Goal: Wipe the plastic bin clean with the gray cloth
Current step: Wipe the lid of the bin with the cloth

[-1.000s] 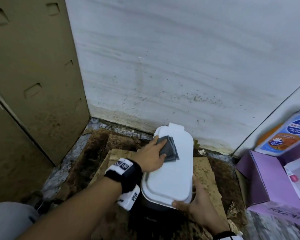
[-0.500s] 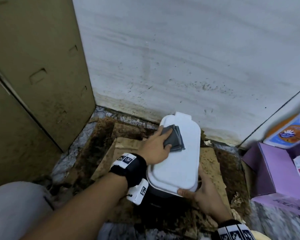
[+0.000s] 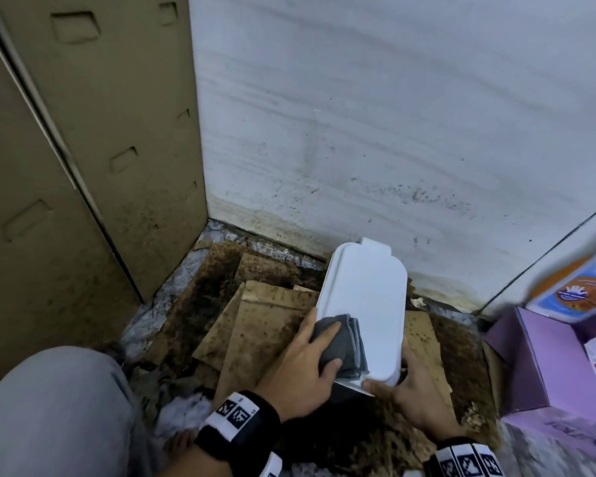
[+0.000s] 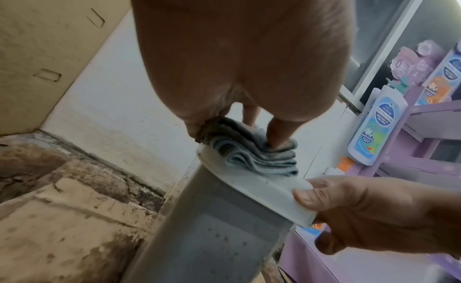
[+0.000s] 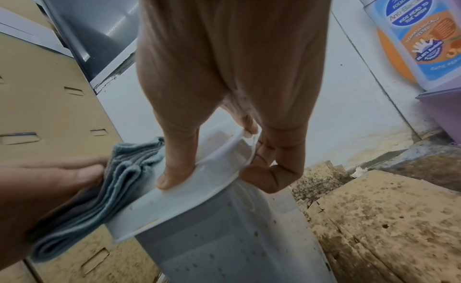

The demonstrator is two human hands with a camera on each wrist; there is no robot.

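Change: we have drawn the cloth [image 3: 343,346] down the lid [image 3: 365,304] since a second ago; it sat near the far end by the tab then, and now lies at the near end, close to our body.
Meaning: we judge one full pass along the lid's top is about done; the far stretch now shows bare white, while the gray sides below look untouched.
Left hand [image 3: 300,370]: fingers lie fairly flat over the folded cloth, the thumb tucked against its near fold, pressing it on the lid's near left part.
Right hand [image 3: 413,397]: we pinch the lid's near right corner, thumb on top and fingers curled under the rim, steadying the bin [image 4: 212,238].
Bin: it stands upright on stained cardboard [image 3: 265,325] in the corner, just beside the wall [image 3: 393,132], with a purple box [image 3: 537,366] well to its right.
Hidden: from the head view the lid and our hands cover the bin's body; its base and back side show in no view.
Unclear: pale specks dot the gray side in the wrist views, and we cannot tell whether they are dirt or a pattern. The bottles' [image 5: 419,40] small print is mostly unreadable.
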